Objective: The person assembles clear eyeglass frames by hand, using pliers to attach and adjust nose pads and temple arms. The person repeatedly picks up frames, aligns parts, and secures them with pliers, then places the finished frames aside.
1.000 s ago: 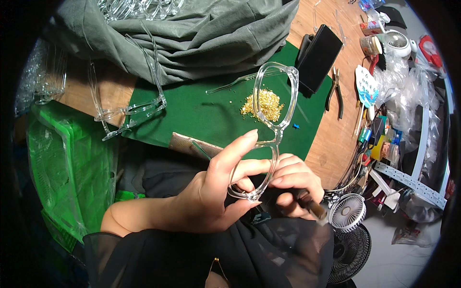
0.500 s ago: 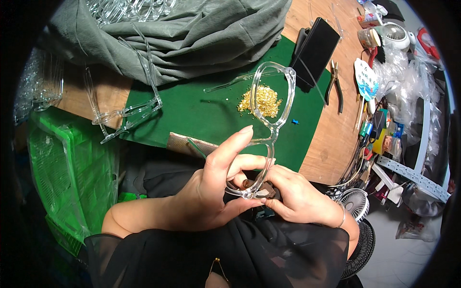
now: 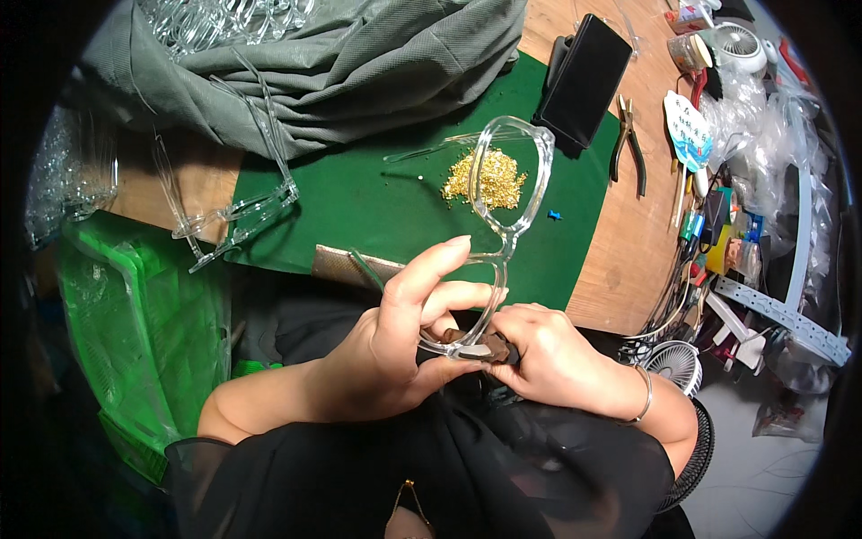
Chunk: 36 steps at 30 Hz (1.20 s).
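A clear plastic eyeglass frame (image 3: 510,239) stands tilted up in my left hand (image 3: 395,346), whose thumb and fingers close round its lower end. My left index finger points up beside the bridge. Against that same end sits a tool with a brown, flat-faced head (image 3: 496,349). My right hand (image 3: 566,359) is wrapped round its dark part; the rest of it is hidden. Beyond the frame, a heap of small gold-coloured pieces (image 3: 503,180) lies on the green mat (image 3: 332,193), partly seen through the upper lens opening.
Another clear frame (image 3: 235,213) rests at the mat's left. Grey cloth (image 3: 359,81) with several clear frames lies behind. A black phone (image 3: 585,81), pliers (image 3: 628,144) and a blue push pin (image 3: 555,216) are at right. A green crate (image 3: 144,332) stands at left.
The brown tool head has turned a little, and its pale flat edge now lies along the frame's lower end. Both hands keep their grip. The whole view has shifted slightly.
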Tool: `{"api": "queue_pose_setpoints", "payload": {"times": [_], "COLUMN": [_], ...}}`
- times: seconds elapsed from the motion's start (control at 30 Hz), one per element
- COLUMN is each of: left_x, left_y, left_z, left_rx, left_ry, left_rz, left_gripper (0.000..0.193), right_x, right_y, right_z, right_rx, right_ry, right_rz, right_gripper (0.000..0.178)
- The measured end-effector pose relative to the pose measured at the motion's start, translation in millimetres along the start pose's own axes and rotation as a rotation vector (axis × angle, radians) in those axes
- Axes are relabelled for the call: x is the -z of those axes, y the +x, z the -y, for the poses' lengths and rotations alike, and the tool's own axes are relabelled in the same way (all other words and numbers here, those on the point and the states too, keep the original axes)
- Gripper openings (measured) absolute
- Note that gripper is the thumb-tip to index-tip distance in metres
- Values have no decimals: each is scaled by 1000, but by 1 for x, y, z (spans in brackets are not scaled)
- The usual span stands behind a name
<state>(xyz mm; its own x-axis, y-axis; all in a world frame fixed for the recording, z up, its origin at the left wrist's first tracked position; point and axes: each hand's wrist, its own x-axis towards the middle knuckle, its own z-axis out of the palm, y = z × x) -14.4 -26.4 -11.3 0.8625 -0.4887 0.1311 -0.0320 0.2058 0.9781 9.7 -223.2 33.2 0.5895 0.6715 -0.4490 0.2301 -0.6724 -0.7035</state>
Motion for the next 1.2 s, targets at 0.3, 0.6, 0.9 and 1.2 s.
{"api": "queue_pose_setpoints", "payload": {"times": [0.3,0.6,0.9,1.2], "left_x": [2,3,-1,13], "left_y": [7,6,7,12], "left_z": [-11,-11,-6,-16], "left_rx": [99,155,172,30], "left_ry": [-82,-141,-178,-282], "left_rz": [-38,-68,-65,-186], "left_gripper": [100,102,100,101], "right_x": [19,29,18,40], "right_y": [1,2,5,6], "right_z": [3,9,14,-7], "right_rx": [-159,-198,-289,-86], "right_ry": [623,591,260,476], "right_rz": [361,400,250,115], "right_gripper": [37,39,30,33]}}
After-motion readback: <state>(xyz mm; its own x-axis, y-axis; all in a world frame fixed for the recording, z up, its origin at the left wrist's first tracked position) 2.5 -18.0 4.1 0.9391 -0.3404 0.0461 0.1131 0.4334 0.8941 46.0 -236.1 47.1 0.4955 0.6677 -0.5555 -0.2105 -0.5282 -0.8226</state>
